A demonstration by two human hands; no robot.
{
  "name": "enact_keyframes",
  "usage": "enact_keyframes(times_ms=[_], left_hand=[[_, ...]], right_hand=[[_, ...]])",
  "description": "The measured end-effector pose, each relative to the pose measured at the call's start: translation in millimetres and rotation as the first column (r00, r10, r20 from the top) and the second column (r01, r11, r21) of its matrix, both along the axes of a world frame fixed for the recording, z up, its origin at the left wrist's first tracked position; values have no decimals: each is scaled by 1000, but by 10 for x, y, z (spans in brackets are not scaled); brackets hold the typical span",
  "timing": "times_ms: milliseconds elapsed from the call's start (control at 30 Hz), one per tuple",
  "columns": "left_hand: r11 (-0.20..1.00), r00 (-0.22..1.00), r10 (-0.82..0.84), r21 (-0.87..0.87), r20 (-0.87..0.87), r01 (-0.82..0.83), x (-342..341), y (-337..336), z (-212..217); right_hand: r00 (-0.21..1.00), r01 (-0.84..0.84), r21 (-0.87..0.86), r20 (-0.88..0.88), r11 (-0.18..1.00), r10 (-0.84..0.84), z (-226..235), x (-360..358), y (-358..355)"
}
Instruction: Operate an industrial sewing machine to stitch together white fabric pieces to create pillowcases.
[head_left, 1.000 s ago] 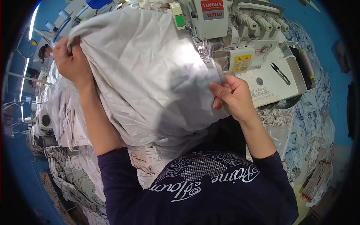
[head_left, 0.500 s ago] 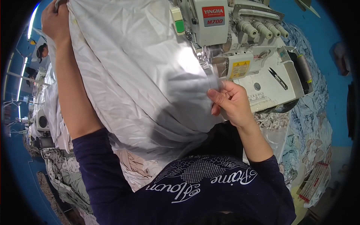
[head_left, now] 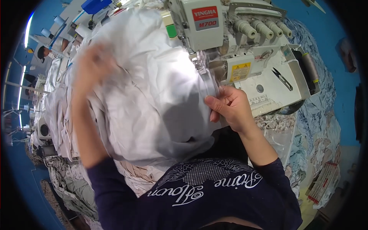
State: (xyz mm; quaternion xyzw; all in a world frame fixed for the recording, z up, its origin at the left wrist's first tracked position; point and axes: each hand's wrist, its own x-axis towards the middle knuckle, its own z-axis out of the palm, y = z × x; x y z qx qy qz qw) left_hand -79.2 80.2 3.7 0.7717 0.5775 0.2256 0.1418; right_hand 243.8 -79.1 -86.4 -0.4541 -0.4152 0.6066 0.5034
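White fabric spreads in loose folds over the machine's bed and down toward my lap. My right hand pinches its right edge between thumb and fingers, just below the presser foot of an overlock sewing machine. Beneath the foot the edge runs under a bright lamp spot. At the left, my left hand is over the same fabric, smeared by motion; its fingers cannot be made out.
Right of the needle area, thread snips lie on a white machine tray. A grey thread cone stands beside it. Heaped pale blue fabric hangs at the right. Another person sits at the far left.
My left hand has come from the far upper left back toward me and rightward. The fabric has gone from stretched to loosely bunched. My right hand keeps its pinch on the edge.
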Motion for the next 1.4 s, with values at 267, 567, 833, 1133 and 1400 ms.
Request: enact_keyframes(times_ms=[267,567,833,1133,1400], left_hand=[[879,978,202,432,50,-203,332,-1279,-666],[481,813,251,662,525,-575,64,-573,-72],[557,890,156,706,428,-437,-206,75,295],[588,829,-4,672,559,-450,-254,323,619],[552,893,149,713,426,-432,-259,475,1110]], right_hand=[[996,-64,56,-60,996,67,71,-78,-12],[997,-68,80,-36,994,71,2,-70,12],[998,-63,66,-25,996,65,15,-56,7],[998,-62,69,-21,996,64,23,-74,-4],[998,-65,66,-17,996,66,20,-62,-3]])
